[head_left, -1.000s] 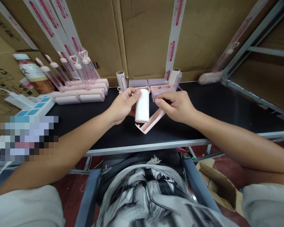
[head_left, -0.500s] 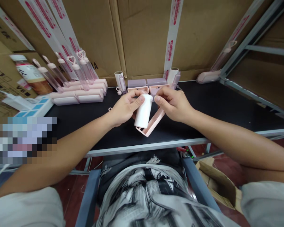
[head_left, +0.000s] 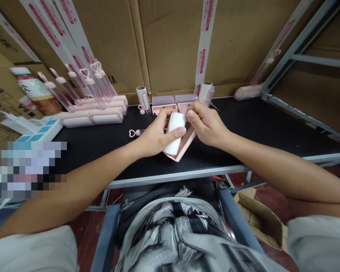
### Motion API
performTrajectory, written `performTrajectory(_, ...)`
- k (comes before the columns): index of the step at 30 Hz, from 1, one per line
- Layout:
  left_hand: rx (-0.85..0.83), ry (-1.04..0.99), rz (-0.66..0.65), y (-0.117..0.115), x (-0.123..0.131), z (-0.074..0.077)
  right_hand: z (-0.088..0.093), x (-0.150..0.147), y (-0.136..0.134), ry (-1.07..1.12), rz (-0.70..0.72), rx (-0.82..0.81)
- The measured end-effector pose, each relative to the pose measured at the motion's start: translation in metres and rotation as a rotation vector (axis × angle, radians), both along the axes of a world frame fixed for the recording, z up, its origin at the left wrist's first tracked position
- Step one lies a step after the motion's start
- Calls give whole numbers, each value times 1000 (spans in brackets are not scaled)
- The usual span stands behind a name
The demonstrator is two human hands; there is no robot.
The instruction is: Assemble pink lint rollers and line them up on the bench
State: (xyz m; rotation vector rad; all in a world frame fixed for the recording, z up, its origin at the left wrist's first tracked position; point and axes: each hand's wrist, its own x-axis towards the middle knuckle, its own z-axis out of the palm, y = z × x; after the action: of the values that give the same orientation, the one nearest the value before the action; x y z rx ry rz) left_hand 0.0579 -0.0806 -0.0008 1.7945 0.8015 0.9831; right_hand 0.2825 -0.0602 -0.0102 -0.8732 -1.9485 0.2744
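Note:
My left hand [head_left: 158, 134] is wrapped round a white roll [head_left: 175, 132], its thumb lying across the front. The roll stands tilted, its lower end over a pale pink open case [head_left: 186, 145] on the black tabletop. At the roll's upper right edge, my right hand [head_left: 205, 122] has its thumb and forefinger pinched together. Whatever sits between those fingertips is too small to make out. A heart-ended handle [head_left: 132, 133] pokes out left of my left hand, the rest of it partly hidden.
Pink cases [head_left: 107, 116] and upright clear tubes with heart loops [head_left: 95, 88] stand at the left, near a bottle [head_left: 35, 90] and a power strip [head_left: 44, 130]. Purple cases [head_left: 163, 100] and two white rolls [head_left: 206, 90] line the cardboard behind. A metal frame [head_left: 289, 68] rises at the right.
My left thumb has slid down from the roll's top to its middle front. The roll has shifted slightly right, up against my right fingertips. More of the heart-ended handle shows.

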Motion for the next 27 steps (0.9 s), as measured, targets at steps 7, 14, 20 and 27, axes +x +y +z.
performTrajectory(7,199,208,-53,-4,-2,0,0,-3,-7,119,56,73)
performTrajectory(14,213,264,-69,-14,-3,10,3,-1,-18,157,-6,169)
performTrajectory(20,238,285,-134,-12,-5,9,3,2,-23,121,-11,168)
performTrajectory(27,199,292,-183,-4,-6,-1,12,-1,-31,80,15,162)
